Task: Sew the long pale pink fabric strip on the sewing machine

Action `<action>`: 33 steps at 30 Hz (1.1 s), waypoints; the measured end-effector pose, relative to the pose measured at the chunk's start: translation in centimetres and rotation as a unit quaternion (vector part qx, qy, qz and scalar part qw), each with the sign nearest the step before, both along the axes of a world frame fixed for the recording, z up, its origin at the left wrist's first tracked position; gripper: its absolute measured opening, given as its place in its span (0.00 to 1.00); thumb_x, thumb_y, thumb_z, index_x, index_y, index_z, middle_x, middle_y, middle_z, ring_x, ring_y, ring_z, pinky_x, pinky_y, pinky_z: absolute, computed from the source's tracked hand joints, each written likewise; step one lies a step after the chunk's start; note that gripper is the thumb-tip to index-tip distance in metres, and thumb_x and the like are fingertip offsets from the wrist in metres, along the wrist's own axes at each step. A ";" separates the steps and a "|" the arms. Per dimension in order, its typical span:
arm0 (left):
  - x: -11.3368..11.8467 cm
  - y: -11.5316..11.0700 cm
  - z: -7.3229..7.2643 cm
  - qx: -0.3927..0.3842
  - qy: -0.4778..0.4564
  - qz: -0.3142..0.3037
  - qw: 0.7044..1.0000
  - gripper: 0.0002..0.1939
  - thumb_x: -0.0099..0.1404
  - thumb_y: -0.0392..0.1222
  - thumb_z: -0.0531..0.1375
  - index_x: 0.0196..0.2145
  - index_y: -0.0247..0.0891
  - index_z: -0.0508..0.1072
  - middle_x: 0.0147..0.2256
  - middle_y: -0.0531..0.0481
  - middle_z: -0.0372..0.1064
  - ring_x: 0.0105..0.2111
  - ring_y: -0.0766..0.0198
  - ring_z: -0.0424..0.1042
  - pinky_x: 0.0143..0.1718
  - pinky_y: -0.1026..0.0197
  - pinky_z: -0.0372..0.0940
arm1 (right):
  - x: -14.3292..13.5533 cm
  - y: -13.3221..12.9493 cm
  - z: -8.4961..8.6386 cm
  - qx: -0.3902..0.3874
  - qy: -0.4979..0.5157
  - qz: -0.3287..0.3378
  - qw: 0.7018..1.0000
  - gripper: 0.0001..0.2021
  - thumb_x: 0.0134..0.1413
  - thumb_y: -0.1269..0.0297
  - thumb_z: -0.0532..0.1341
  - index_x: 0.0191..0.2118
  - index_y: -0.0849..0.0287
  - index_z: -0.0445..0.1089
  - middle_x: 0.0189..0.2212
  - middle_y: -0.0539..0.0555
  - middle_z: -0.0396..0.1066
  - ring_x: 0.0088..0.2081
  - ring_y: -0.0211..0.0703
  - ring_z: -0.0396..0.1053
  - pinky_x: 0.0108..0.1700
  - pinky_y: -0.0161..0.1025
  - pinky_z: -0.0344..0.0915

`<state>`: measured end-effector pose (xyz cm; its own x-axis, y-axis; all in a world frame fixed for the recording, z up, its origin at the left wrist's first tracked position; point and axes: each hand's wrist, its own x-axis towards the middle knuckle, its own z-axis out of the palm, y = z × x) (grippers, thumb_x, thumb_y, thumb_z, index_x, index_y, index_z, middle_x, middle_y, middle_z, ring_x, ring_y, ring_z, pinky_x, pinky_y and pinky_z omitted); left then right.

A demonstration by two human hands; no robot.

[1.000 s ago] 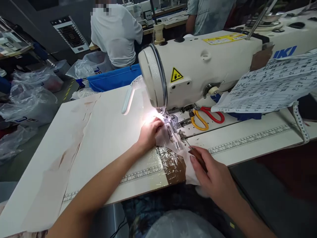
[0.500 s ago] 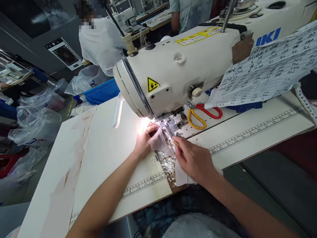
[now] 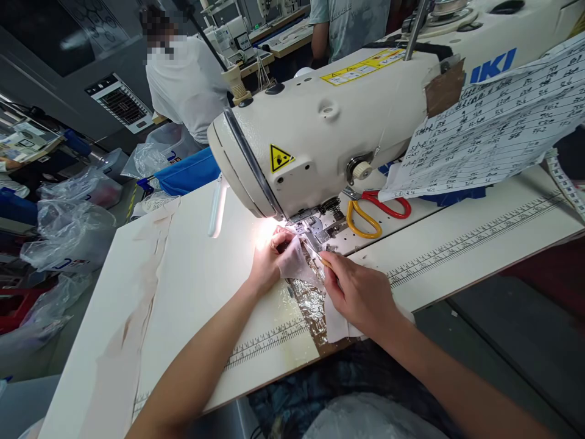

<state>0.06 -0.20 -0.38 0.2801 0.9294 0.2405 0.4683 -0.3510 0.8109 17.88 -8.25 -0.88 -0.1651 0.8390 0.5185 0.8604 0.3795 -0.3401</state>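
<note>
Plastic bags (image 3: 68, 235) and a co-worker in a white shirt (image 3: 187, 91) stand beyond my white worktable (image 3: 196, 262). Below the lit head of the sewing machine (image 3: 320, 131), my left hand (image 3: 266, 261) has thumb and fingers pinched together on pale pink fabric (image 3: 295, 265) — it drapes from my fingertips toward my other hand. My right hand (image 3: 363, 292) is curled closed round an awl-like tool (image 3: 326, 262), its thin metal end slanting toward the machine; whether the tip touches the fabric, I cannot tell. Scissors (image 3: 364, 221) with yellow and red handles lie under the machine's arm, near a handwritten sheet (image 3: 493, 134).
</note>
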 end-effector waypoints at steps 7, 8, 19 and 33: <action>0.6 -0.4 1.0 0.031 0.070 -0.006 0.997 0.09 0.66 0.45 0.56 0.29 0.40 0.67 0.32 0.49 0.68 0.32 0.64 0.67 0.35 0.59 0.66 | -0.1 0.2 -0.3 -0.006 -0.010 -0.002 1.000 0.16 0.65 0.68 0.49 0.48 0.61 0.73 0.34 0.53 0.80 0.27 0.37 0.74 0.24 0.34 0.59; 0.7 -0.3 1.0 0.032 0.079 -0.005 0.996 0.09 0.66 0.45 0.55 0.29 0.40 0.67 0.31 0.49 0.68 0.31 0.64 0.66 0.33 0.59 0.65 | -0.1 0.2 -0.3 -0.002 -0.009 -0.001 1.000 0.16 0.65 0.68 0.49 0.48 0.61 0.73 0.34 0.54 0.80 0.27 0.37 0.74 0.24 0.34 0.59; 0.3 0.0 0.4 0.022 0.057 0.004 0.998 0.13 0.67 0.46 0.55 0.26 0.40 0.64 0.30 0.51 0.68 0.31 0.65 0.67 0.34 0.61 0.67 | -0.2 0.2 -0.1 0.017 -0.015 -0.008 1.000 0.14 0.65 0.69 0.50 0.46 0.63 0.73 0.32 0.53 0.80 0.25 0.36 0.74 0.22 0.34 0.57; -0.7 -0.8 1.4 0.216 0.253 -0.116 0.936 0.15 0.74 0.42 0.49 0.37 0.35 0.72 0.39 0.45 0.70 0.34 0.66 0.72 0.30 0.63 0.72 | 1.7 -3.2 0.9 -0.028 0.022 0.032 0.999 0.10 0.64 0.70 0.51 0.43 0.61 0.69 0.27 0.51 0.78 0.23 0.38 0.74 0.21 0.33 0.61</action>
<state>-0.62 -1.02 1.03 0.6420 0.6763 0.3612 0.6243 -0.7346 0.2657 19.55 -11.46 0.03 -0.1973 0.8557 0.4785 0.8184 0.4125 -0.4001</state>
